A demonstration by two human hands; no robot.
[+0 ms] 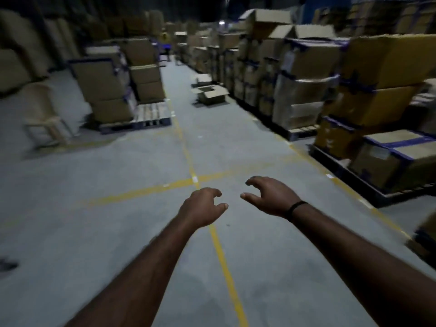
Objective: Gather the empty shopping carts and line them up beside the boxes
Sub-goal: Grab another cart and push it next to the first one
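Left hand (203,206) and right hand (271,197) are out front, fingers (253,181) loosely curled, holding nothing. No shopping carts anywhere in shot. The stacked boxes (306,74) sit ahead and right of the fingers. Risk imo: it's a dim aisle, so a pushed cart could clip the open carton (212,93) lying on the floor well beyond the fingers.

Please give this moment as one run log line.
left hand, right hand: both empty, fingers loosely curled | shopping carts: none in view | cardboard boxes: stacked on pallets, both aisle sides
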